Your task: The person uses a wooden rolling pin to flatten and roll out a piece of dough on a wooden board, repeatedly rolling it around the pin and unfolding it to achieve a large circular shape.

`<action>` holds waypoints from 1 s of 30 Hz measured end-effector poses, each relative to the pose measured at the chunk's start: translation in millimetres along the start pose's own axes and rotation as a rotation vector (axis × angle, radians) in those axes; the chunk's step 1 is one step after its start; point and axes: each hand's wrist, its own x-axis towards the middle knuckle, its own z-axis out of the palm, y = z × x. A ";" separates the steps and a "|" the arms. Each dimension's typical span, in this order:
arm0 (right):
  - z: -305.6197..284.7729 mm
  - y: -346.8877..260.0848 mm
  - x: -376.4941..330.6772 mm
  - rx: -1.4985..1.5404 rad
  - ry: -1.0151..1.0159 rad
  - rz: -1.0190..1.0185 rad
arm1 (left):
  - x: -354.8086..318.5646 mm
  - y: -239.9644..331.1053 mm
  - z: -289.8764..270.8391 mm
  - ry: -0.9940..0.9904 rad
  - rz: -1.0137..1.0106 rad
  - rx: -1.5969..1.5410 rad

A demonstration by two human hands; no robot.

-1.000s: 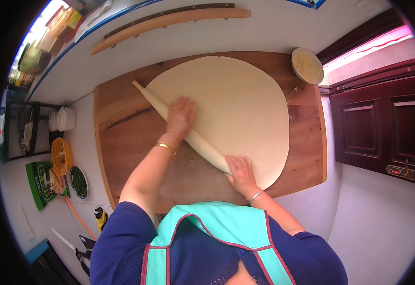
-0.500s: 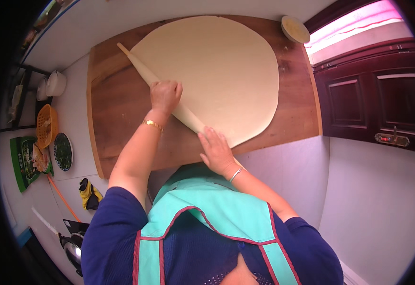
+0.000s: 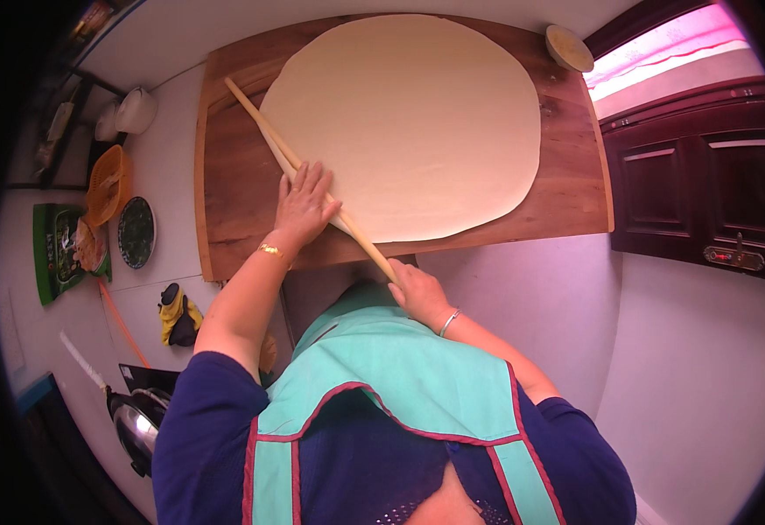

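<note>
A large, thin sheet of pale dough (image 3: 409, 131) covers most of the wooden board (image 3: 566, 184). Along its left and near edge a long wooden rolling pin (image 3: 256, 112) lies aslant, its near end past the board's edge. My left hand (image 3: 302, 208) rests across the middle of the pin, fingers spread and stretched out, covering a stretch of it. My right hand (image 3: 421, 293) is closed round the near end of the pin, just off the board. Beside the pin, a narrow strip of the sheet's edge shows on its outer side.
A small bowl (image 3: 569, 48) stands at the board's far right corner. To the left on the floor are an orange basket (image 3: 108, 185), a round dish of something dark green (image 3: 137, 232), a green package (image 3: 54, 254) and yellow-black gloves (image 3: 179, 315). A dark red door (image 3: 698, 179) stands right.
The dough has unrolled from the pin, which now lies bare along its edge. My left hand's fingers have opened out; my right hand has slid down to the pin's near end and closed.
</note>
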 end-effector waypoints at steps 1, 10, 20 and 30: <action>2.7 -3.3 0.2 0.151 -0.024 0.015 | -14.4 -8.7 1.8 0.046 0.036 -0.050; -15.6 5.1 -8.2 0.686 -0.425 0.441 | -83.5 -4.7 8.0 0.311 -0.136 -0.129; -111.1 113.8 1.5 0.323 0.146 0.253 | 42.5 9.6 18.9 0.126 -0.352 -0.305; -178.3 202.2 1.0 0.224 0.180 0.404 | 253.8 -11.3 3.7 0.331 -0.361 -0.106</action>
